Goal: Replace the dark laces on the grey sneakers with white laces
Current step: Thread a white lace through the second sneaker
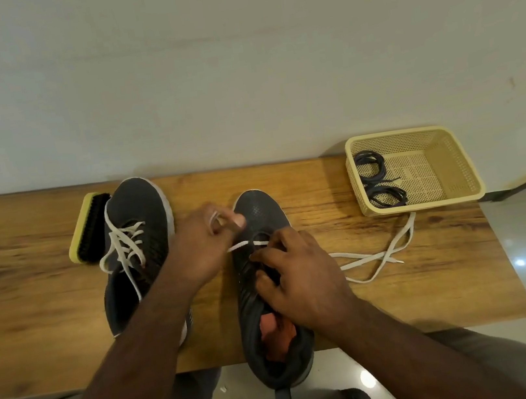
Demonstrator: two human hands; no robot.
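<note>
2 grey sneakers lie on the table; the one left of the basket is half-laced. Left hand pinches its white lace; right hand grips its tongue.

two grey sneakers, two dark lace coils, one basket, one brush
</note>
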